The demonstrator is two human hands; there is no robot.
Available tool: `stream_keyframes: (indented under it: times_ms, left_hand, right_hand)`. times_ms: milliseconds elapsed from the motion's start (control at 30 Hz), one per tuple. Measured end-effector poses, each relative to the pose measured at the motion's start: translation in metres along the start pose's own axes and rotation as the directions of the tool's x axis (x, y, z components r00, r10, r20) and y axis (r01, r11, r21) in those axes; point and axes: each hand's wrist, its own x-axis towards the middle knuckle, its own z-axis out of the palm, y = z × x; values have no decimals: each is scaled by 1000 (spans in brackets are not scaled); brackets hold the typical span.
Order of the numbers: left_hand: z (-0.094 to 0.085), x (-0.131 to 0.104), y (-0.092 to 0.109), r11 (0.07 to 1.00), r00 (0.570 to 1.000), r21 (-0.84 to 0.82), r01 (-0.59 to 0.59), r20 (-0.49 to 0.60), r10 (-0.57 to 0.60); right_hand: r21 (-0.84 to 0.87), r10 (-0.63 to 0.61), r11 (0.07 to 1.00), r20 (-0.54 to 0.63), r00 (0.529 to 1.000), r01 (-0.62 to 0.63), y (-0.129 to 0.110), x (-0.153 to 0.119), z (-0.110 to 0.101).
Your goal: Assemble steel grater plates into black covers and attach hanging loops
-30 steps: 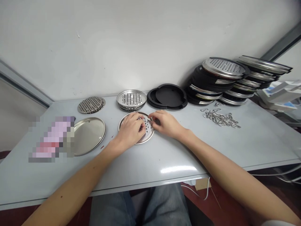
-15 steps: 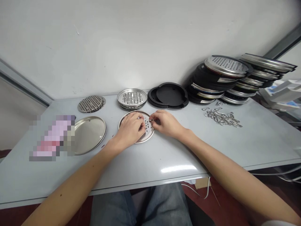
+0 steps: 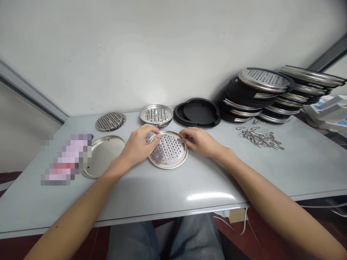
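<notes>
Your two hands bracket one perforated steel disc [image 3: 168,149], which lies flat on the grey table [image 3: 206,180] straight in front of you. Your left hand [image 3: 138,144] pinches its rim at the far-left edge, fingers curled together over the lip. Your right hand [image 3: 202,142] touches the rim at the far-right edge, fingertips drawn together on it (whether something small is pinched there is too fine to tell). The disc sits between the hands, round and with no long axis, about equally near to both.

Just left of it lies a plain steel lid [image 3: 104,156], partly under your left wrist. Beyond the disc sit another perforated disc [image 3: 156,115], a black plastic ring [image 3: 197,113] and, further left, a coarse grater disc [image 3: 110,121]. To the right, well apart, lie loose wire clips [image 3: 260,139] before a leaning stack of discs [image 3: 260,95].
</notes>
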Motion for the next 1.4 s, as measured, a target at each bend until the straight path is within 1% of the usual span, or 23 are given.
stream_keyframes:
  times_ms: [67, 167, 233, 333, 400, 467, 567, 700, 933, 1133, 1267, 1400]
  left_hand:
    - [-9, -2, -6, 998, 998, 4, 56, -3, -56]
    - [-13, -7, -15, 995, 995, 42, 89, 30, -90]
    - [-11, -12, -17, 996, 995, 74, 54, 83, -60]
    - [-4, -18, -18, 991, 980, 129, -39, 197, 13]
    - [1, -22, -18, 985, 964, 159, -66, 265, 22]
    - [5, -25, -19, 984, 952, 170, -58, 305, 3]
    - [8, -28, -20, 987, 948, 158, -42, 318, -11]
    - [7, -28, -19, 985, 944, 166, -50, 329, -8]
    - [6, -29, -16, 984, 940, 160, -73, 341, 14]
    - [5, -30, -16, 986, 937, 140, -87, 348, 33]
    - [-1, -29, -15, 986, 918, 141, -89, 397, 26]
    - [-5, -29, -15, 984, 910, 118, -134, 408, 75]
  right_hand:
    - [-1, -15, 1000, 12, 1000, 15, 5, 0, -5]
    - [-11, -10, 1000, -35, 999, 10, 8, -1, -11]
    - [-4, -29, 1000, -72, 997, 29, 6, -1, -12]
    - [13, -106, 994, -85, 991, 107, -2, -2, -8]
    - [21, -146, 989, -72, 987, 148, -7, -2, -3]
    - [35, -169, 985, -44, 985, 171, -11, -1, 2]
    - [56, -184, 981, -19, 983, 185, -13, 0, 9]
    - [79, -171, 982, -24, 985, 172, -15, 2, 13]
    - [108, -101, 989, -10, 995, 101, -25, 7, 12]
    - [111, -90, 990, 43, 995, 85, -24, 8, 7]
    - [82, -101, 992, 60, 993, 96, -24, 7, 6]
    - [11, -127, 992, 70, 989, 126, -25, 7, 6]
